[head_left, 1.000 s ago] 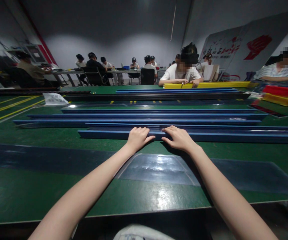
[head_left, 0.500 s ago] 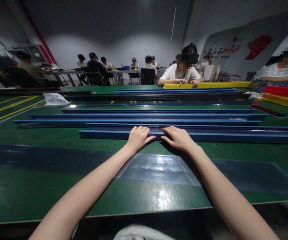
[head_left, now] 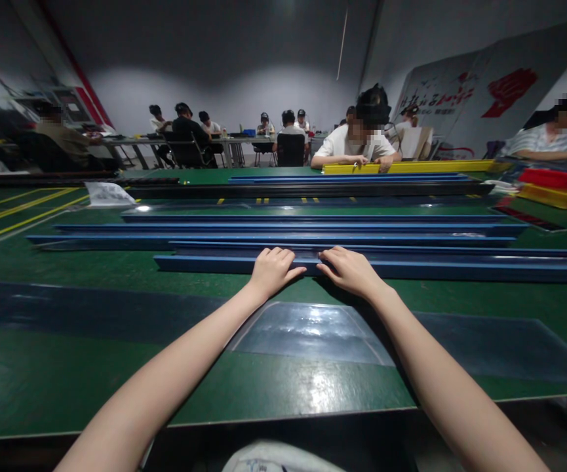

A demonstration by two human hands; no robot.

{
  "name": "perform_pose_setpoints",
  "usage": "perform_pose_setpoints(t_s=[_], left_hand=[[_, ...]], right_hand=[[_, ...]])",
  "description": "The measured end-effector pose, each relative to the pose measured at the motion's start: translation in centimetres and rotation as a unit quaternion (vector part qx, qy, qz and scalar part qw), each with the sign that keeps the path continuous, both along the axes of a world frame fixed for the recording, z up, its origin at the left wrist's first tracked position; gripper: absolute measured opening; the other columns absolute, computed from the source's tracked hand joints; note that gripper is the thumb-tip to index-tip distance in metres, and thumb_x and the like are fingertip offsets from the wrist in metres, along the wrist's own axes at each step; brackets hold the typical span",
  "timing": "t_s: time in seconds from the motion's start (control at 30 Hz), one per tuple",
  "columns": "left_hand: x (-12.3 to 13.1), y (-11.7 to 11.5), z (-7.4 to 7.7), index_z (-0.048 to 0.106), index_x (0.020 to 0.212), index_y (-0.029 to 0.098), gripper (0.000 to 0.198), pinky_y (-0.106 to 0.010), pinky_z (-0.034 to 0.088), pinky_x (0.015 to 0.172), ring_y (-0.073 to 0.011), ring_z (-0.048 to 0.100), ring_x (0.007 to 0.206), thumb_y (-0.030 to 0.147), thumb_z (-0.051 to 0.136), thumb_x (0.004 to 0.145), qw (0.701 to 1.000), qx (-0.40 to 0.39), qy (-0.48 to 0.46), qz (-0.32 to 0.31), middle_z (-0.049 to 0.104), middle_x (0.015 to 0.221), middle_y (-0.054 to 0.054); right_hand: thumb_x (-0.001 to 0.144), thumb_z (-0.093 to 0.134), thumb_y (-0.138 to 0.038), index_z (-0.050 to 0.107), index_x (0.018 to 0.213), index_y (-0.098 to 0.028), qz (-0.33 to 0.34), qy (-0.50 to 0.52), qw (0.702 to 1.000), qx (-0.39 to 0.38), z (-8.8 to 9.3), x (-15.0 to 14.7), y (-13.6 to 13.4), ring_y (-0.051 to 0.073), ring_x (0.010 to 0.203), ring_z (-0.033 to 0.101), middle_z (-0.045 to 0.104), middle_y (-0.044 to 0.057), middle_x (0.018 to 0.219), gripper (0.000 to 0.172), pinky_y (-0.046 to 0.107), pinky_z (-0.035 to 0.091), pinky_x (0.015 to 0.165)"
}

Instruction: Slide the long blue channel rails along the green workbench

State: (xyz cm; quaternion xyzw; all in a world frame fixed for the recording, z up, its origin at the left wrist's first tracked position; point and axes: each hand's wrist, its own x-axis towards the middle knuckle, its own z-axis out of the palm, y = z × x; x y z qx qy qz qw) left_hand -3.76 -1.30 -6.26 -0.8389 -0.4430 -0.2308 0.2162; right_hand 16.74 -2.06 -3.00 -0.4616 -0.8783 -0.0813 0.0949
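Note:
A long blue channel-shaped strip [head_left: 204, 263] lies across the green table [head_left: 91, 387]. My left hand [head_left: 273, 269] rests over its near edge, fingers bent over the top and thumb pointing right. Just to the right, my right hand [head_left: 345, 267] grips the same strip, with fingertips curled inside the channel. A short stretch of the strip shows between the two hands. Nearer to me, a clear plastic sheet [head_left: 312, 331] lies flat under and between my forearms.
More blue strips [head_left: 91, 241] lie parallel behind, then a black strip [head_left: 312, 190]. Across the table a person [head_left: 356, 147] handles a yellow strip [head_left: 421, 167]. At the right are a red tray [head_left: 553, 177] and a yellow tray [head_left: 553, 196]. Others sit farther back.
The fingers of my right hand have curled in slightly. My left hand and the blue strip have stayed in place.

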Motion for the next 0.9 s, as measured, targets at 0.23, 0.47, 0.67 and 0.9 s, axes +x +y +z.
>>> perform_pose_setpoints(t_s=[0.23,0.47,0.67,0.9], left_hand=[[-0.01,0.05,-0.1,0.059,0.084,0.016,0.041,-0.031,0.033,0.067,-0.0187,0.057,0.082,0.051,0.039,0.085,1.0,0.003,-0.001,0.0,0.066,0.085,-0.006],[0.04,0.05,-0.09,0.059,0.083,0.016,0.04,-0.031,0.033,0.067,-0.0184,0.056,0.081,0.051,0.039,0.085,1.0,0.002,-0.001,-0.001,0.065,0.084,-0.005],[0.0,-0.02,-0.03,0.058,0.082,0.016,0.041,-0.031,0.033,0.067,-0.0184,0.056,0.081,0.051,0.039,0.085,1.0,0.003,0.002,0.001,0.065,0.083,-0.005],[0.0,-0.01,0.0,0.057,0.081,0.016,0.04,-0.031,0.033,0.067,-0.0185,0.056,0.081,0.051,0.039,0.085,1.0,0.005,0.003,0.002,0.065,0.084,-0.005]], right_hand=[[0.09,0.031,-0.037,0.053,0.107,-0.017,0.014,0.005,1.0,0.002,-0.36,-0.38,0.24,0.018,0.096,0.053,0.061,0.01,0.103,0.034,0.026,0.038,0.074],[0.089,0.032,-0.037,0.053,0.109,-0.017,0.006,0.0,1.0,-0.01,-0.32,-0.43,0.06,0.019,0.099,0.052,0.061,0.01,0.105,0.034,0.027,0.038,0.075],[0.089,0.033,-0.038,0.055,0.107,-0.018,-0.002,-0.008,1.0,-0.006,-0.19,-0.4,-0.02,0.019,0.098,0.053,0.061,0.01,0.105,0.035,0.026,0.039,0.073],[0.089,0.033,-0.039,0.057,0.104,-0.018,-0.013,-0.018,1.0,0.001,0.07,-0.21,-0.1,0.019,0.095,0.055,0.062,0.01,0.104,0.035,0.027,0.039,0.07]])
